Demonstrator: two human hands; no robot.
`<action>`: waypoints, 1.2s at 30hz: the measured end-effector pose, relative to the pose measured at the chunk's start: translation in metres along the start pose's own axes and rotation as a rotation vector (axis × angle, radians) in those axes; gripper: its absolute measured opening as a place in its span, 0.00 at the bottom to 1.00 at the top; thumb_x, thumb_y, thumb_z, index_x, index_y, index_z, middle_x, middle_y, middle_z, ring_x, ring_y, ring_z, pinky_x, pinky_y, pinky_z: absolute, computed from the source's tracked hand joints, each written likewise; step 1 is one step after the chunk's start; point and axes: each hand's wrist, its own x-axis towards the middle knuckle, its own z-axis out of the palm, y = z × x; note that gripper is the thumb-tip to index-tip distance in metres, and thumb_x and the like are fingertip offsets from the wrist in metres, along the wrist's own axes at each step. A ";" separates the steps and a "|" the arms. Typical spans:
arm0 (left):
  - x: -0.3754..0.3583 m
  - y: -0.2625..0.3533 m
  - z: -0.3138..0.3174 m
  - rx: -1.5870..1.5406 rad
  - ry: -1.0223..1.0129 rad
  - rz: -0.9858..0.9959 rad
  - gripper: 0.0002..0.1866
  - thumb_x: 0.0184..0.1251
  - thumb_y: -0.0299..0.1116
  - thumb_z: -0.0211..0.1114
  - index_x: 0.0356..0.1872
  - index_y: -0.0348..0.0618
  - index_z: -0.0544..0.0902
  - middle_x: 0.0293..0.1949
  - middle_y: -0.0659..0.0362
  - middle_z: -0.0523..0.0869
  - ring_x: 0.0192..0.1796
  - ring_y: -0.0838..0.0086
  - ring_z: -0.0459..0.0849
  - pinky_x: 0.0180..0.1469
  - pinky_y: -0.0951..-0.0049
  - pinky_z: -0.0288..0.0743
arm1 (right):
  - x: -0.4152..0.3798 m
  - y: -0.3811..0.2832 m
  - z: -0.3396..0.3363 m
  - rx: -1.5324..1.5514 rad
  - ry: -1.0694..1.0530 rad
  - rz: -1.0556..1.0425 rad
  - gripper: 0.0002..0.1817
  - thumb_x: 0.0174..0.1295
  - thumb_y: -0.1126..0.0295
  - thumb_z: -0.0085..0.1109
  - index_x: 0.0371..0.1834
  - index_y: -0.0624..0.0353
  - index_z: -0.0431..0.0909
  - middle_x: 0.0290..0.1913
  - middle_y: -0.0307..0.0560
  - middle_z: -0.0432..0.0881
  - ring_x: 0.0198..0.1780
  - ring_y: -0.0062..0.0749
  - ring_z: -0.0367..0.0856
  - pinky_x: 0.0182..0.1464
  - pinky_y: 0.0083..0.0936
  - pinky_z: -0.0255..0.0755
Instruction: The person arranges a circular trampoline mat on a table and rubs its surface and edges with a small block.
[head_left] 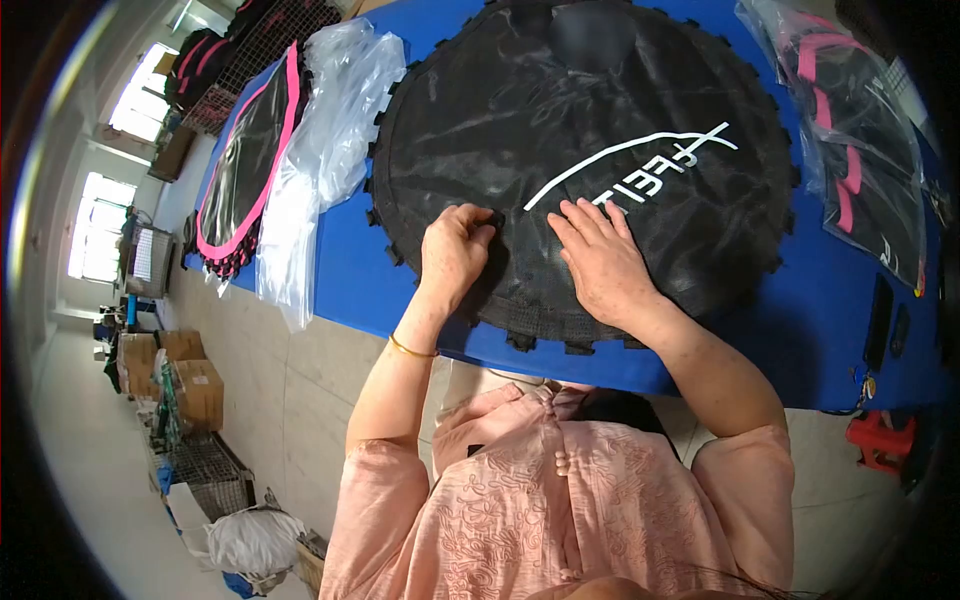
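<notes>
A round black trampoline mat (450,130) with tabs around its rim and white lettering lies flat before me, with slight wrinkles in its fabric. Over its near left part, my left hand (455,255) is closed in a pinch, a bit of something dark showing at the fingertips; I cannot tell whether it is a fold of the mat. My right hand (605,265) rests flat on the mat, fingers extended, just below the white letters.
Blue covering (345,285) spreads under the mat. Clear plastic bags (325,120) and a pink-edged black mat (245,165) lie left; bagged pink-and-black pieces (860,150) lie right. A dark phone-like object (878,320) and keys (863,380) sit near the right edge. A red stool (880,440) stands below.
</notes>
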 end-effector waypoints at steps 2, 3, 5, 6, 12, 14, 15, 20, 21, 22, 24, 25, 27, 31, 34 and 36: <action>0.008 0.001 0.006 -0.032 -0.007 0.001 0.11 0.65 0.26 0.74 0.47 0.38 0.92 0.44 0.47 0.91 0.44 0.53 0.93 0.49 0.61 0.85 | 0.000 0.001 0.001 -0.004 0.003 0.000 0.25 0.79 0.70 0.55 0.77 0.62 0.72 0.77 0.59 0.73 0.82 0.55 0.66 0.85 0.55 0.51; 0.009 0.004 0.009 -0.063 -0.014 -0.003 0.11 0.64 0.25 0.74 0.47 0.38 0.92 0.44 0.46 0.91 0.44 0.53 0.93 0.49 0.61 0.85 | 0.000 0.001 0.002 -0.005 0.003 -0.001 0.25 0.79 0.70 0.55 0.77 0.62 0.72 0.77 0.59 0.73 0.82 0.55 0.66 0.85 0.55 0.51; 0.006 0.012 0.021 -0.061 -0.009 0.105 0.10 0.63 0.24 0.75 0.46 0.38 0.92 0.42 0.47 0.91 0.44 0.53 0.93 0.50 0.60 0.86 | 0.000 0.001 0.002 -0.005 0.003 -0.001 0.25 0.78 0.70 0.55 0.77 0.62 0.72 0.78 0.59 0.73 0.82 0.55 0.66 0.85 0.54 0.51; 0.002 0.022 0.024 -0.048 -0.035 0.106 0.10 0.63 0.24 0.74 0.45 0.39 0.92 0.42 0.47 0.91 0.44 0.53 0.93 0.50 0.59 0.86 | 0.000 0.001 0.002 -0.004 0.003 0.001 0.25 0.78 0.70 0.55 0.77 0.62 0.72 0.78 0.59 0.73 0.82 0.55 0.66 0.85 0.54 0.51; -0.007 0.026 0.024 0.023 -0.015 0.158 0.10 0.64 0.25 0.73 0.46 0.41 0.92 0.43 0.47 0.91 0.47 0.49 0.91 0.52 0.57 0.85 | 0.000 0.003 0.002 -0.014 0.004 -0.011 0.25 0.78 0.69 0.56 0.77 0.62 0.72 0.77 0.59 0.73 0.81 0.54 0.66 0.85 0.54 0.51; -0.001 0.005 0.010 0.024 0.011 0.137 0.10 0.65 0.26 0.72 0.46 0.41 0.92 0.45 0.46 0.91 0.47 0.49 0.91 0.53 0.58 0.85 | 0.000 0.002 0.001 -0.010 0.004 -0.013 0.25 0.78 0.69 0.56 0.77 0.62 0.73 0.77 0.59 0.73 0.81 0.54 0.66 0.85 0.54 0.51; 0.001 -0.004 0.000 0.068 0.038 0.141 0.10 0.65 0.26 0.73 0.47 0.40 0.92 0.45 0.46 0.91 0.46 0.52 0.92 0.51 0.59 0.86 | 0.000 0.002 0.000 -0.007 0.004 -0.014 0.25 0.78 0.69 0.56 0.77 0.62 0.73 0.78 0.58 0.73 0.81 0.53 0.66 0.85 0.54 0.51; -0.003 -0.040 -0.034 0.038 0.072 -0.088 0.11 0.65 0.25 0.75 0.48 0.39 0.92 0.39 0.50 0.91 0.40 0.61 0.92 0.47 0.66 0.85 | 0.000 0.001 -0.001 -0.009 -0.009 0.000 0.25 0.79 0.69 0.56 0.77 0.62 0.73 0.78 0.58 0.73 0.82 0.53 0.66 0.85 0.53 0.50; -0.008 -0.036 -0.035 0.038 0.071 -0.088 0.11 0.65 0.25 0.75 0.48 0.39 0.92 0.39 0.50 0.91 0.40 0.61 0.92 0.47 0.66 0.85 | 0.000 0.000 -0.001 -0.011 -0.011 0.002 0.25 0.79 0.69 0.56 0.77 0.62 0.73 0.78 0.58 0.73 0.82 0.53 0.65 0.85 0.53 0.50; -0.014 -0.030 -0.036 0.024 0.046 -0.097 0.11 0.65 0.24 0.75 0.48 0.38 0.91 0.39 0.50 0.91 0.40 0.61 0.92 0.47 0.66 0.85 | 0.000 0.000 0.000 -0.010 -0.012 0.001 0.25 0.79 0.69 0.56 0.77 0.62 0.73 0.78 0.58 0.73 0.82 0.53 0.65 0.85 0.53 0.50; -0.026 -0.026 -0.029 -0.032 0.004 -0.059 0.11 0.65 0.24 0.75 0.48 0.38 0.91 0.41 0.49 0.91 0.42 0.60 0.92 0.48 0.65 0.85 | 0.000 0.001 0.000 -0.032 -0.017 -0.004 0.25 0.79 0.68 0.55 0.77 0.62 0.72 0.78 0.58 0.72 0.82 0.52 0.65 0.85 0.53 0.51; -0.033 -0.018 -0.023 -0.036 -0.024 -0.036 0.11 0.64 0.24 0.75 0.48 0.39 0.91 0.43 0.48 0.91 0.44 0.55 0.92 0.49 0.61 0.85 | 0.000 0.001 0.000 -0.032 -0.020 -0.008 0.25 0.79 0.68 0.55 0.77 0.62 0.72 0.78 0.58 0.72 0.82 0.52 0.65 0.85 0.53 0.51; -0.046 0.004 -0.013 0.053 -0.048 0.151 0.11 0.63 0.24 0.74 0.46 0.41 0.92 0.44 0.46 0.90 0.47 0.49 0.91 0.50 0.57 0.85 | 0.000 0.000 -0.001 -0.052 -0.020 -0.012 0.25 0.79 0.68 0.56 0.77 0.62 0.72 0.78 0.58 0.73 0.82 0.53 0.65 0.85 0.53 0.51; -0.068 0.036 0.008 0.002 -0.154 0.269 0.11 0.62 0.22 0.74 0.46 0.44 0.91 0.40 0.50 0.88 0.43 0.48 0.90 0.46 0.56 0.85 | 0.000 0.000 -0.002 -0.044 -0.023 -0.010 0.25 0.79 0.68 0.56 0.76 0.62 0.72 0.77 0.59 0.73 0.81 0.53 0.66 0.85 0.54 0.52; -0.067 0.037 0.006 0.027 -0.150 0.285 0.11 0.63 0.22 0.73 0.46 0.44 0.91 0.40 0.50 0.88 0.43 0.49 0.90 0.46 0.56 0.85 | 0.000 0.002 -0.001 -0.037 -0.007 -0.013 0.25 0.79 0.68 0.57 0.76 0.62 0.73 0.77 0.58 0.73 0.81 0.53 0.66 0.84 0.54 0.52; -0.058 0.027 -0.001 0.048 -0.122 0.259 0.12 0.63 0.23 0.74 0.47 0.44 0.92 0.41 0.50 0.89 0.44 0.50 0.90 0.47 0.57 0.85 | 0.000 0.001 -0.002 -0.029 -0.013 -0.015 0.25 0.79 0.68 0.56 0.76 0.62 0.73 0.77 0.58 0.74 0.81 0.53 0.66 0.84 0.54 0.52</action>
